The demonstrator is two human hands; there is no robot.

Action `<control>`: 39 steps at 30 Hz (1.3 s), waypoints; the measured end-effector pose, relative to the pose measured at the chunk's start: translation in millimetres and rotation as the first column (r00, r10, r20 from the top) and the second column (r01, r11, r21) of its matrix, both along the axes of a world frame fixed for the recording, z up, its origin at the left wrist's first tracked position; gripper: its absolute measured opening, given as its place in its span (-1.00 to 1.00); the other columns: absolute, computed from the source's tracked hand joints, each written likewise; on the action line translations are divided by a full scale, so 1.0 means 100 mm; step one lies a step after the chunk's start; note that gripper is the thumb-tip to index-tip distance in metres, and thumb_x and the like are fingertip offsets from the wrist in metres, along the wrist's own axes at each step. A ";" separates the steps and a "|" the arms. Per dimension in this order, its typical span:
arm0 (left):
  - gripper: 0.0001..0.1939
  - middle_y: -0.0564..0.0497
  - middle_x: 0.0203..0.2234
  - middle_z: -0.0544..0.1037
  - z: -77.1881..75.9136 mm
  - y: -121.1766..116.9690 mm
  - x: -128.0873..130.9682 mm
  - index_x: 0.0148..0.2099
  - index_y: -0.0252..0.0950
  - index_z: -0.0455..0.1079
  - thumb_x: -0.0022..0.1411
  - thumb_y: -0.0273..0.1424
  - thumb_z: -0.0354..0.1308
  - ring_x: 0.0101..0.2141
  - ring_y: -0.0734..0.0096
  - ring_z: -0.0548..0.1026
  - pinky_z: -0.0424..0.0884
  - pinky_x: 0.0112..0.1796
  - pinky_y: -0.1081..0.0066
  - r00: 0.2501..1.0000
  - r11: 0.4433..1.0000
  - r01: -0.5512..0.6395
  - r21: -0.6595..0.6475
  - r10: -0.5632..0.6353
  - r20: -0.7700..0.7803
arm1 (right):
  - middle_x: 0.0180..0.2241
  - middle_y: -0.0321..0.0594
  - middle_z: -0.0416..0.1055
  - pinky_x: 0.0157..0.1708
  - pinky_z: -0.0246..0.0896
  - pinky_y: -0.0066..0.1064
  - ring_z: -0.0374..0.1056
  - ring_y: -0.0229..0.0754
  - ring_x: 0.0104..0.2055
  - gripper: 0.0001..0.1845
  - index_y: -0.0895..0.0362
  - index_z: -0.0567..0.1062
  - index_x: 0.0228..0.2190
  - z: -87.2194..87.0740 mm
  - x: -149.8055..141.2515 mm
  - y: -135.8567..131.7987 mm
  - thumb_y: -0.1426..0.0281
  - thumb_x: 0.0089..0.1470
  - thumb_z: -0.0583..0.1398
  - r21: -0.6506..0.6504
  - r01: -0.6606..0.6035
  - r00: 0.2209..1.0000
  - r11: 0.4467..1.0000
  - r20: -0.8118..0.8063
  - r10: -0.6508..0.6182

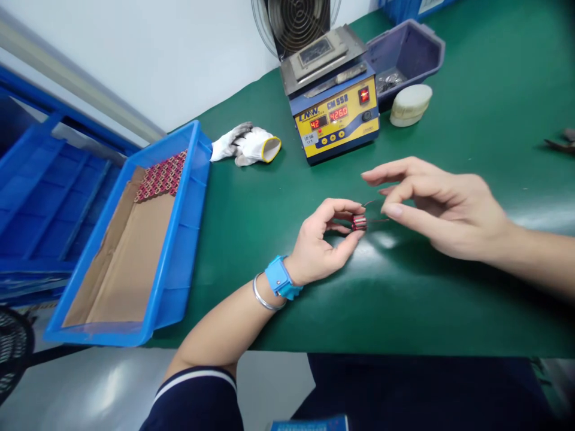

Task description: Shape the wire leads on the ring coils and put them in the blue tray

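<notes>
My left hand (pixel 327 236) is closed, its thumb and fingertips gripping a small red coil (pixel 359 222) just above the green tabletop. Thin wire leads (pixel 377 220) stick out of the coil to the right. My right hand (pixel 442 206) hovers beside the wire ends, index finger stretched out, with the thumb and another finger bent close to each other. No wire shows clearly between those fingers. A blue strap and a silver bangle circle my left wrist.
At left stands a blue tray (pixel 177 239), cardboard-lined, with rows of red coils (pixel 162 176). Behind my hands are white gloves (pixel 247 143), a yellow-fronted heating unit (pixel 336 117) with lit digits, a purple bin (pixel 411 51), a round pale container (pixel 411 106) and a fan (pixel 299 24).
</notes>
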State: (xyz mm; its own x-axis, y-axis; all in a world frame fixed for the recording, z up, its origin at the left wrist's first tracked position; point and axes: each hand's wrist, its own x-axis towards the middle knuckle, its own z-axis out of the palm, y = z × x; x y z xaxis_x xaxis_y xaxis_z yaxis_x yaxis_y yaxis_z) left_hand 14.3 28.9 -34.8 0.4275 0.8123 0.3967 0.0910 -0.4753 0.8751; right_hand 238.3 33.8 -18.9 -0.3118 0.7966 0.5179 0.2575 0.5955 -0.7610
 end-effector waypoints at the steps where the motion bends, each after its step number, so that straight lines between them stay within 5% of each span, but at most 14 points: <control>1: -0.68 -0.09 -0.08 0.59 0.00 0.00 0.00 0.08 -0.26 0.38 0.31 -0.41 0.30 -0.11 0.42 0.63 0.60 -0.19 0.55 1.000 1.000 -0.009 0.005 0.009 0.015 | 0.09 -0.20 0.55 0.17 0.43 -0.02 0.50 0.03 0.12 -0.96 0.00 0.60 -0.31 -0.01 0.01 0.02 0.32 0.20 0.32 0.002 0.000 1.000 1.000 0.008 0.000; 7: -0.57 -0.08 -0.04 0.58 -0.02 0.02 -0.01 0.15 -0.22 0.33 0.28 -0.38 0.34 -0.04 0.36 0.63 0.63 -0.18 0.53 0.999 0.999 -0.039 -0.019 0.039 0.022 | 0.03 -0.18 0.57 0.09 0.47 -0.10 0.54 -0.03 0.03 -0.91 0.03 0.61 -0.34 -0.07 0.01 0.08 0.31 0.22 0.30 0.016 -0.079 0.991 0.997 0.112 0.077; 16: -0.53 -0.08 -0.06 0.59 -0.05 0.02 0.00 0.16 -0.22 0.33 0.28 -0.31 0.37 -0.05 0.35 0.64 0.65 -0.14 0.47 0.999 0.997 -0.017 -0.076 0.019 0.036 | -0.02 -0.19 0.59 -0.04 0.51 -0.08 0.57 -0.01 -0.08 -0.90 0.02 0.54 -0.39 -0.04 0.03 0.07 0.34 0.19 0.29 0.028 -0.038 0.991 0.999 0.128 0.035; 19: -0.56 -0.09 -0.07 0.61 -0.04 0.05 -0.02 0.13 -0.24 0.35 0.28 -0.28 0.38 -0.08 0.36 0.65 0.64 -0.13 0.47 0.996 0.990 -0.012 -0.140 0.023 0.081 | -0.12 -0.20 0.63 -0.14 0.53 -0.13 0.58 -0.03 -0.18 -0.96 -0.01 0.55 -0.29 -0.02 0.04 0.06 0.32 0.17 0.31 0.108 -0.021 0.987 0.994 0.163 0.003; 23: -0.61 -0.08 -0.11 0.64 -0.03 0.07 -0.03 0.04 -0.27 0.41 0.26 -0.26 0.41 -0.15 0.42 0.67 0.63 -0.17 0.52 0.990 0.976 0.010 -0.218 0.020 0.138 | -0.26 -0.27 0.64 -0.37 0.43 -0.29 0.57 -0.12 -0.32 -0.74 -0.01 0.57 -0.05 -0.05 0.04 0.03 0.36 0.20 0.30 0.347 -0.048 0.954 0.937 0.293 -0.059; 29: -0.55 -0.07 -0.18 0.60 -0.01 0.05 -0.02 -0.03 -0.28 0.45 0.19 -0.12 0.46 -0.23 0.44 0.62 0.58 -0.35 0.57 0.992 0.949 0.022 -0.316 0.020 0.129 | -0.25 -0.30 0.65 -0.46 0.36 -0.38 0.54 -0.22 -0.37 -0.81 0.00 0.62 -0.14 -0.04 0.05 0.01 0.43 0.34 0.19 0.470 -0.064 0.913 0.880 0.384 -0.140; 39: -0.58 -0.05 -0.18 0.60 0.08 0.06 0.00 -0.15 -0.30 0.41 0.21 -0.11 0.45 -0.28 0.53 0.57 0.60 -0.29 0.53 0.982 0.865 0.092 -0.494 0.005 0.190 | -0.30 -0.21 0.58 -0.50 0.27 -0.32 0.44 -0.20 -0.39 -0.75 0.05 0.59 -0.24 -0.01 0.05 0.00 0.47 0.35 0.11 0.548 -0.143 0.823 0.824 0.529 -0.208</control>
